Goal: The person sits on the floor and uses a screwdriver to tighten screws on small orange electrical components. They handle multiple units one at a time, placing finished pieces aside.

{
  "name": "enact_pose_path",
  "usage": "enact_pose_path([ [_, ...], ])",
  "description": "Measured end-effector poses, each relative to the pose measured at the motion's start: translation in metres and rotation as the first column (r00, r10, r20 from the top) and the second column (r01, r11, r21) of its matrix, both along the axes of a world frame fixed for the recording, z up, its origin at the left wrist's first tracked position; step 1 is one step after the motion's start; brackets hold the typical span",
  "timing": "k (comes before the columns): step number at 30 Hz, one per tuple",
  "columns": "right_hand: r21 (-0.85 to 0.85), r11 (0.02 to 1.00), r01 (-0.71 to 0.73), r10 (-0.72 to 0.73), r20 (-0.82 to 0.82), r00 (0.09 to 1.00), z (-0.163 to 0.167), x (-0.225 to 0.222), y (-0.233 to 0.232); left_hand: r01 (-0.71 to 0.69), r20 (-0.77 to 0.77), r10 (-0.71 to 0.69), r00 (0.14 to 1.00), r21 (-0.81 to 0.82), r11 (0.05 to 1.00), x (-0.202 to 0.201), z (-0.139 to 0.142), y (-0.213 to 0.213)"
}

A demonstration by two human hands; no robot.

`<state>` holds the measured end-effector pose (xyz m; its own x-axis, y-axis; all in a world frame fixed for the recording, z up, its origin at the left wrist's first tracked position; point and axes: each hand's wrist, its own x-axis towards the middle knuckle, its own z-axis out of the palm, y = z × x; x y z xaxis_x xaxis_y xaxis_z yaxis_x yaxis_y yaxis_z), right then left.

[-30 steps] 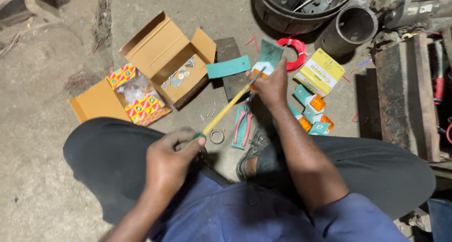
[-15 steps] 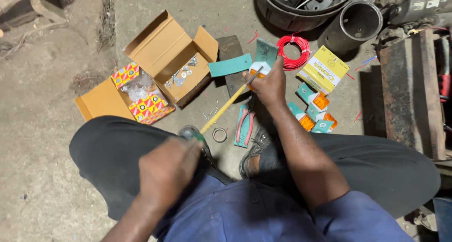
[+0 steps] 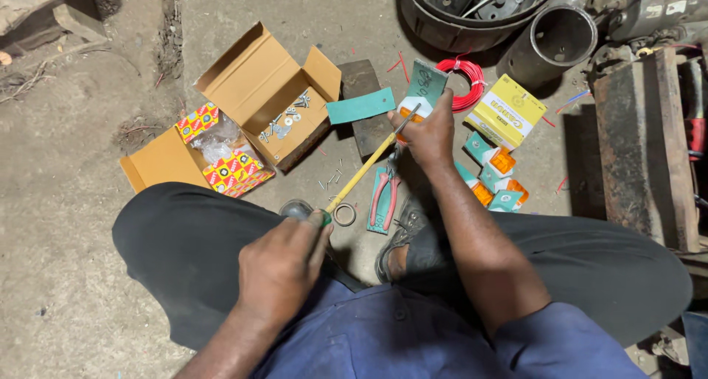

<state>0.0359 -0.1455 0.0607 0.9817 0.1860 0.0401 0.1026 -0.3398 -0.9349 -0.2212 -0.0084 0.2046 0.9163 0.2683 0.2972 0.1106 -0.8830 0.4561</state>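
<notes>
— Left hand [image 3: 284, 265]?
— Closed around the near end of a yellow-shafted screwdriver [image 3: 361, 171], fingers curled tight, just above the left knee of the dark trousers [image 3: 184, 254].
— And the far end?
— Running up and away to the right hand [image 3: 426, 132], with the metal tip poking out beside the fingers.
— Right-hand grip?
— Pinched shut on a small white-and-orange part [image 3: 408, 110], pressed against the tip. Exactly how the fingers sit underneath: cannot tell.
— Directly around that?
— A teal card [image 3: 361, 106] lying on a dark block [image 3: 363, 91] just to the left; a coil of red wire [image 3: 466, 80] just behind the hand; a yellow box [image 3: 507, 112] to its right.
— Lower down?
— Pink-handled pliers on a teal card [image 3: 383, 195] beneath the shaft, a small metal ring [image 3: 344, 214] near the left hand, several orange lamps in teal packs [image 3: 494, 176] beside the right forearm.
— Further out?
— An open cardboard box [image 3: 258, 91] with loose screws inside, left of the block, a bright patterned packet [image 3: 225, 154] against it. Dark metal tub [image 3: 442, 21] and a steel pipe [image 3: 553, 40] at the top.
</notes>
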Motion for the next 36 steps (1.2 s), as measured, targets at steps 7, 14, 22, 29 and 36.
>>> enact_pose_path([
  [7,0.096,0.995,-0.021,0.033,-0.126,0.991,-0.007,0.003,-0.001,-0.258,-0.389,0.133,0.912,-0.289,0.922,0.018,0.038,0.017],
  [14,0.355,0.876,-0.327,0.466,-0.445,0.765,0.04,0.009,-0.004,-0.228,-0.304,0.092,0.948,-0.45,0.863,0.077,0.027,0.058],
  [22,-0.125,0.69,-0.713,0.549,-0.552,0.628,0.099,-0.015,-0.019,-0.051,-0.109,-0.101,0.989,-0.885,0.463,0.159,-0.063,0.049],
  [29,0.138,0.639,-0.757,0.735,-0.4,0.548,0.083,-0.021,-0.034,-0.134,-0.203,-0.164,0.965,-0.924,0.359,0.158,-0.096,0.038],
  [36,0.57,0.796,-0.204,0.598,-0.687,0.412,0.058,0.002,-0.046,-0.221,-0.225,0.13,0.966,-0.974,-0.044,0.164,-0.106,0.06],
])
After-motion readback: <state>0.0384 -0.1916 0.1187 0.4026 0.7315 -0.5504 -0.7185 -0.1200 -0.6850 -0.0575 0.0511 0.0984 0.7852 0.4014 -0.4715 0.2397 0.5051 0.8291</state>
